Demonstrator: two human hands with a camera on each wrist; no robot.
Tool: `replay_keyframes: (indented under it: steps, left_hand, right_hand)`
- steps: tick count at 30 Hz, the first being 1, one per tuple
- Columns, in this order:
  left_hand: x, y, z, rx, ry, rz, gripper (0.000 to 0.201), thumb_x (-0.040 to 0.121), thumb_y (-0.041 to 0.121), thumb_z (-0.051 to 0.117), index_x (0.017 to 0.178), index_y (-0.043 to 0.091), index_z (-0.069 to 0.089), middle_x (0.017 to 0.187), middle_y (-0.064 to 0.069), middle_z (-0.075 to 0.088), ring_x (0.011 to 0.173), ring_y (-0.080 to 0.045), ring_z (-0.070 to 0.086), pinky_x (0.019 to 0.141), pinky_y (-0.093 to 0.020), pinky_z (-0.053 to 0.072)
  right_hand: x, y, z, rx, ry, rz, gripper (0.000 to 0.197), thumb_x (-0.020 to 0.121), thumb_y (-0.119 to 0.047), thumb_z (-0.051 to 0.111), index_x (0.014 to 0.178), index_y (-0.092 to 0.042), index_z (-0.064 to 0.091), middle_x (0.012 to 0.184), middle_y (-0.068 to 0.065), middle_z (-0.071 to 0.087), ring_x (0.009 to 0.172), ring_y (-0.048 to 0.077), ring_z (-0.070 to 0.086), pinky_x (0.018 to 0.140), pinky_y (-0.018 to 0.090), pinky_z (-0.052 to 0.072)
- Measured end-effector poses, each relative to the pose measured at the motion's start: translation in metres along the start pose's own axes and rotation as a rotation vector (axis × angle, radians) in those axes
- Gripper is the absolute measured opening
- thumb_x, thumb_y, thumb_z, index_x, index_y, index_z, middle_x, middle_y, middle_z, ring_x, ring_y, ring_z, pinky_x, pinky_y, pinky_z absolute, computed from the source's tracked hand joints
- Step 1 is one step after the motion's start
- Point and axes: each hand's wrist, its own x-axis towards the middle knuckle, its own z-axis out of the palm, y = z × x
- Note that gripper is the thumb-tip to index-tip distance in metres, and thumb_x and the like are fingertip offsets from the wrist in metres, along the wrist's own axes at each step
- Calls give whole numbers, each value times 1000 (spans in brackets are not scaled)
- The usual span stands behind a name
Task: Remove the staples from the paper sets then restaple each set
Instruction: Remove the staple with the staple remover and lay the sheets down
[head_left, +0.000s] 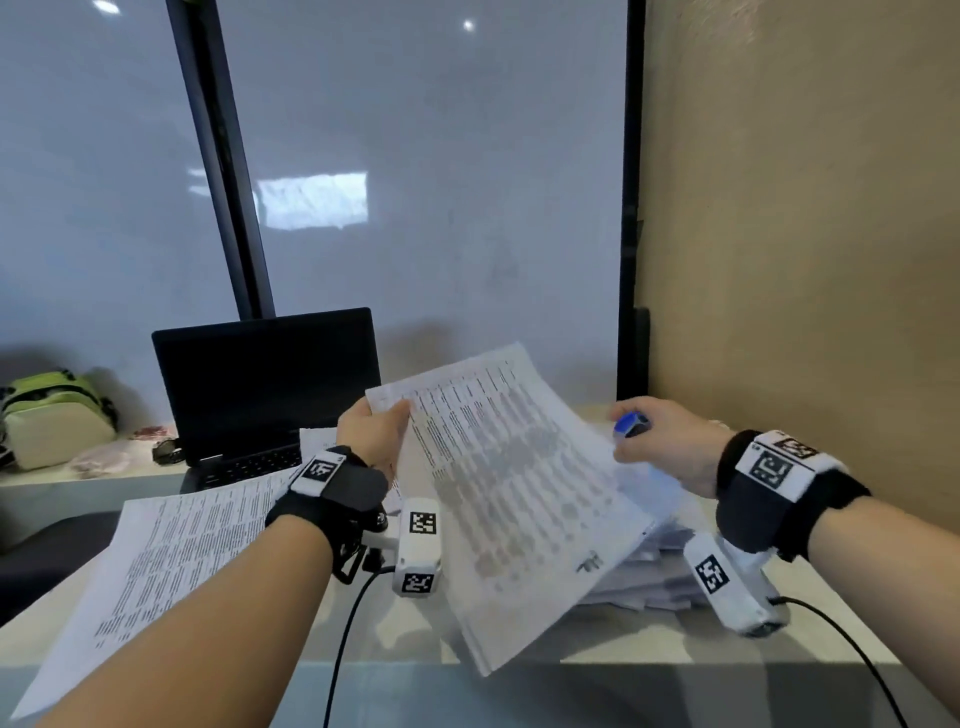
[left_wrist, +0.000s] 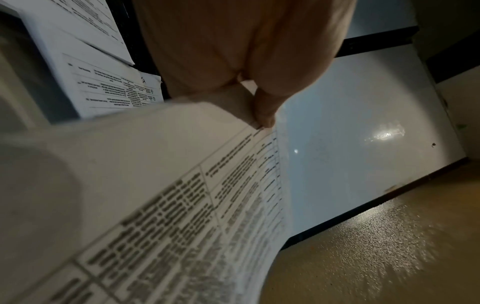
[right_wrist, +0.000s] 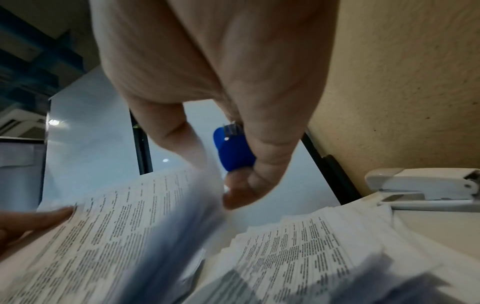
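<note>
An open black laptop (head_left: 265, 384) with a dark screen sits at the back edge of the pale desk (head_left: 649, 639), against a frosted glass partition (head_left: 441, 208). A green-and-cream bag (head_left: 54, 415) lies at the far left corner.

Left hand (left_wrist: 233, 51) is pinching the top edge of a printed paper set (left_wrist: 161, 195), thumb tip right on the margin, and the pages curve down toward the camera. More printed sheets (left_wrist: 103, 82) sit off to the upper left, blurry tan surface (left_wrist: 363, 257) below.
</note>
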Motion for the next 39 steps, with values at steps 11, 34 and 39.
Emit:
replay_keyframes:
  steps: [11, 34, 39]
  left_hand:
    - [-31, 5, 18, -36, -291, -96, 26, 101, 6, 42, 118, -6, 58, 112, -26, 67, 100, -38, 66, 83, -48, 56]
    - [-63, 12, 52, -81, -626, -132, 46, 90, -14, 22, 123, -10, 54, 116, -34, 55, 99, -37, 56, 92, -46, 50]
    - [-68, 11, 59, -55, -627, -80, 46, 91, -13, 21, 122, -10, 55, 104, -25, 60, 87, -31, 59, 88, -42, 50]
  right_hand:
    - [4, -24, 30, 28, 0, -83, 25, 88, -24, 69, 94, -5, 55, 76, 13, 54, 59, 19, 57, 56, 34, 58]
    - [-3, -72, 50, -996, 175, -491, 25, 87, -25, 57, 71, -17, 40, 80, 1, 41, 75, 25, 48, 62, 29, 32]
    - [-8, -79, 53, -1022, 169, -501, 21, 90, -29, 57, 80, -18, 42, 87, 3, 40, 88, 30, 58, 65, 29, 35]
